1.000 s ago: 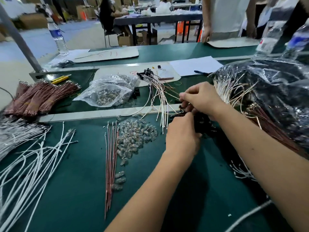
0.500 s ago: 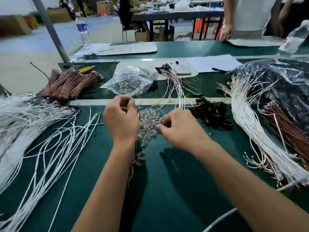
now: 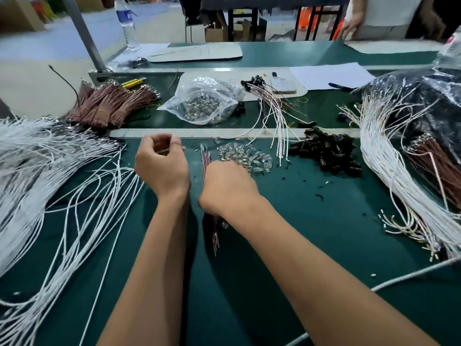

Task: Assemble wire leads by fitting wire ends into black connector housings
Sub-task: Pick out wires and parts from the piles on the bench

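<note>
Both hands have left the black connector housings (image 3: 329,152), where they worked together a second ago, and now sit at the middle of the green tabletop (image 3: 311,221). Half a second ago the right hand was at the clear parts; it has since shifted left onto the brown wires.

At about 10 o'clock from the frame's centre, the left hand (image 3: 162,166) is raised with its fingers (image 3: 174,142) curled toward the thumb; something thin seems to pass between them, but what it is cannot be told. Just beside it, toward 3 o'clock, the right hand (image 3: 229,188) lies knuckles-up over a small bunch of thin brown wires (image 3: 205,156); its fingertips are hidden, so whether they pinch a wire cannot be told. The wire tips stick out at 12 o'clock from the hand, the tails at 6 o'clock.

A pile of small clear parts (image 3: 245,156) sits at 1 o'clock from the right hand, and the housings lie heaped farther toward 2 o'clock. Finished leads (image 3: 274,111) with black ends fan out at 12 o'clock. Loose white wires (image 3: 62,196) spread at 9 o'clock, and another white bundle (image 3: 389,171) lies at 3 o'clock. Bundled brown wires (image 3: 109,106) rest at 11 o'clock beside a clear plastic bag (image 3: 202,101).
</note>
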Available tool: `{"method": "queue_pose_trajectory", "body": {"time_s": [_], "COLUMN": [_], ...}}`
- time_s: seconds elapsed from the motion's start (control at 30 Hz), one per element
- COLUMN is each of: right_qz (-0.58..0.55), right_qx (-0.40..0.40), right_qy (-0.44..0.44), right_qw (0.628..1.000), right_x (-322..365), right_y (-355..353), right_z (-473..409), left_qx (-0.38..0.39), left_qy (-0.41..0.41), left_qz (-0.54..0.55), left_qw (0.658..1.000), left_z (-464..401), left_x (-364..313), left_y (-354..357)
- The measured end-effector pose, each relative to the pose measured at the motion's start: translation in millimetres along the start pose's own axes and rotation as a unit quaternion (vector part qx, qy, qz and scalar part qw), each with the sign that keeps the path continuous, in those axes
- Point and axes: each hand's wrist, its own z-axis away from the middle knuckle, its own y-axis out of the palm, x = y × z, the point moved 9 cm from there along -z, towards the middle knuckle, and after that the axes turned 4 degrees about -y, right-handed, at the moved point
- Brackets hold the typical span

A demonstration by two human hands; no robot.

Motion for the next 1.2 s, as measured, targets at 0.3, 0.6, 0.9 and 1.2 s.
{"method": "queue_pose_trajectory", "body": {"time_s": [0.3,0.6,0.9,1.2], "right_qz": [-0.160,-0.579,-0.653,-0.588], "right_qx": [-0.003,-0.087,-0.297,-0.344], "right_qy": [0.015,-0.042,-0.056,-0.054], "right_qw": [0.987,0.810,0.695,0.730], "right_x": [-30,-112,-182,-182], "right_y": [-13,-51,-67,-68], "right_z": [-15,15,32,40], "left_qx": [0.018,0.234,0.394,0.421], "left_qy": [-0.036,-0.062,-0.130,-0.128], "left_qz": [0.084,0.133,0.144,0.131], "left_qw": [0.996,0.961,0.899,0.888], "left_z": [7,50,107,112], "left_x": [2,-19,-8,-2], "left_y": [8,61,108,111]}}
